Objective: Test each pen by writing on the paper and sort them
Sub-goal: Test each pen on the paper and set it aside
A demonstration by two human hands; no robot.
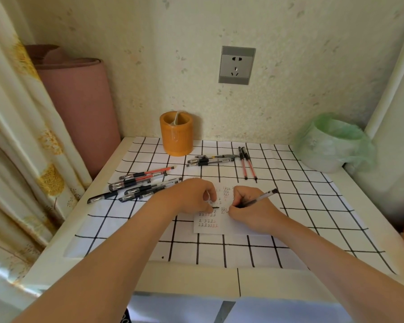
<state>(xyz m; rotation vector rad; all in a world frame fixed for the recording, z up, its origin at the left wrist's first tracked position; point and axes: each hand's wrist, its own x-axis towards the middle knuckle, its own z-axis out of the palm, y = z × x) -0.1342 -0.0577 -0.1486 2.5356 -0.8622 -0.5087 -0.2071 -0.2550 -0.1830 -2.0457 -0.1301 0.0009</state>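
Head view: right hand (251, 213) grasps a clear-barrelled pen with black grip (262, 197) in a writing hold, tip down on the small white paper sheet (222, 229), which lies mid-table and already carries rows of test marks. Left hand (191, 197) rests on the sheet's left part with fingers curled, probably to pin it. A short dark piece shows at its thumb; whether it is held, cannot tell. Loose heap of pens (138, 185) lies left; black-pen group (210, 160) and red-pen pair (247, 164) lie apart behind, apparently sorted.

White cloth (313, 206) with black grid, black and red pens (135, 181), orange cup (176, 136), green bag (336, 141).
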